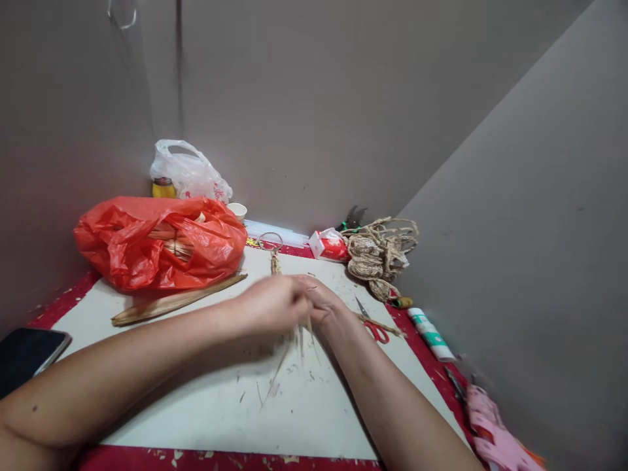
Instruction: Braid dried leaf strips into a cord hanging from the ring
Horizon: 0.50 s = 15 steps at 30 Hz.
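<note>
My left hand point(272, 302) and my right hand point(326, 306) meet over the middle of a white board point(314, 412). Both are closed together on a few thin pale straw strips point(287, 356) that hang down from the fingers toward the board. The fingers are blurred by motion. Small straw scraps lie on the board under the hands. Red-handled scissors point(373, 326) lie just right of my right hand.
A red plastic bag point(161, 243) with straw bundles sits at the back left, a long dry leaf strip point(181, 301) before it. A white bag point(189, 171), a cup point(237, 210), twine coils point(377, 255), a glue tube point(430, 333) and a phone point(29, 356) surround the board.
</note>
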Available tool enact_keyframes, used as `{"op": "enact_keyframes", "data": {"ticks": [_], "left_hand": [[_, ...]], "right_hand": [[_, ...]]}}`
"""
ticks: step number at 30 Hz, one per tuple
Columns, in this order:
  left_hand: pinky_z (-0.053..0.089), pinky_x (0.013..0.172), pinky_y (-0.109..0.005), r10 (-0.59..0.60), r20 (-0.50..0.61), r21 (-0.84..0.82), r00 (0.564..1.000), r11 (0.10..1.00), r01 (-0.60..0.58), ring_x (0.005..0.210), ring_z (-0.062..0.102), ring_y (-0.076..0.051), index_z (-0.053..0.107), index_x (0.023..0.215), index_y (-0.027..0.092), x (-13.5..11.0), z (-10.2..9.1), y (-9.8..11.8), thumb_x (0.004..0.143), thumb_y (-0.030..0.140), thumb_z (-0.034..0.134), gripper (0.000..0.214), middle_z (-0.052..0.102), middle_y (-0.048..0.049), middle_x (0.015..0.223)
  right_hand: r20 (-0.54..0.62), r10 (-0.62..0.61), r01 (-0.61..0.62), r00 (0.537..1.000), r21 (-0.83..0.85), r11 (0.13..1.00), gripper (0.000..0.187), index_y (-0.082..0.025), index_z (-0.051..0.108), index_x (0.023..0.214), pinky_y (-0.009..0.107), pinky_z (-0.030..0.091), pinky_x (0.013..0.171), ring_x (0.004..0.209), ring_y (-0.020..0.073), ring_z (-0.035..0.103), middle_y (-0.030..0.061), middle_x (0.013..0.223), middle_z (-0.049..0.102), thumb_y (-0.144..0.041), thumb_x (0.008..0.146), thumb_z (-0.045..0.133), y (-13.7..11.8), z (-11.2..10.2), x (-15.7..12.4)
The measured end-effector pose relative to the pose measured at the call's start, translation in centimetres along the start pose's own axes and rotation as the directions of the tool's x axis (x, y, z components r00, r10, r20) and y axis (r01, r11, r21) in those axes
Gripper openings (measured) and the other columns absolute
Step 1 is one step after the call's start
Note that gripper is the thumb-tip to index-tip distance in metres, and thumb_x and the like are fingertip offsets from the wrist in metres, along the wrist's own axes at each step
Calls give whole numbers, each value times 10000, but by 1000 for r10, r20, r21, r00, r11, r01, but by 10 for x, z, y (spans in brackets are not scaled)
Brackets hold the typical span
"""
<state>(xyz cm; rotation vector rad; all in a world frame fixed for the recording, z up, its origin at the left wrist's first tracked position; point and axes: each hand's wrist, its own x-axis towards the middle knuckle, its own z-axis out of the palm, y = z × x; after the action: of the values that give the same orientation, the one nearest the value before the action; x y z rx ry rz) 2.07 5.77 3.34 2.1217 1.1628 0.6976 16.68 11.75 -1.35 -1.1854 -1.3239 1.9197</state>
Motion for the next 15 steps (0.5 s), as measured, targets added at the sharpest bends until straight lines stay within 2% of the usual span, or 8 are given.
{"op": "enact_keyframes", "data": {"ticks": [1,2,3,4,6,8,11,15], "left_hand": [[282,488,-234,-31,-175,-31,984,999,26,515,417,-120,489,568,179,8,-5,-9,747,217,467,185,495,-8,543],[296,506,-223,-71,-284,-64,956,996,55,546,429,-116,500,599,170,16,-8,-19,750,208,466,160,510,-7,573],[300,509,-212,-121,-283,-135,951,987,85,551,429,-106,505,615,161,24,-8,-29,747,200,474,141,515,-2,586],[291,489,-208,-219,-198,-242,956,956,169,511,407,-93,494,599,154,29,-7,-39,753,204,471,163,492,5,551],[273,443,-207,-364,71,-490,929,798,351,438,381,-78,494,630,147,35,0,-52,791,236,429,194,486,7,527],[198,389,-203,-375,220,-609,901,669,427,365,298,-57,481,637,152,35,8,-58,804,269,423,212,425,36,479],[92,369,-213,-370,189,-615,910,678,403,328,175,-38,501,636,153,32,13,-59,783,305,474,213,296,81,421],[103,383,-210,-377,120,-525,918,761,381,339,204,-32,554,619,131,32,11,-63,731,306,548,208,335,73,398]], "right_hand": [[10,-9,9,1000,11,1000,195,-163,433,650,163,104,359,420,34,76,-106,471,163,-296,713,561,-1,-1,0],[36,-7,6,999,46,999,193,-156,448,660,158,100,358,418,30,71,-110,474,160,-293,709,574,-1,-2,0],[72,2,-9,997,90,996,191,-149,465,672,153,94,355,414,27,67,-114,476,159,-289,706,590,-1,-3,-1],[107,10,-23,994,119,993,193,-141,481,686,149,89,351,409,24,68,-117,477,165,-286,707,606,-2,-3,-1],[167,15,-42,986,160,986,205,-130,499,699,141,75,345,399,16,71,-119,473,184,-281,710,637,-3,-5,-1],[191,13,-42,981,151,988,228,-124,509,703,136,68,345,393,11,78,-121,466,199,-293,711,662,-3,-7,-2],[195,7,-25,981,90,996,257,-122,526,723,135,74,352,387,9,104,-123,456,214,-327,701,680,-3,-9,-4],[154,12,-4,988,-53,999,280,-117,553,730,150,90,348,372,14,134,-119,432,238,-367,696,675,-4,-7,-6]]}}
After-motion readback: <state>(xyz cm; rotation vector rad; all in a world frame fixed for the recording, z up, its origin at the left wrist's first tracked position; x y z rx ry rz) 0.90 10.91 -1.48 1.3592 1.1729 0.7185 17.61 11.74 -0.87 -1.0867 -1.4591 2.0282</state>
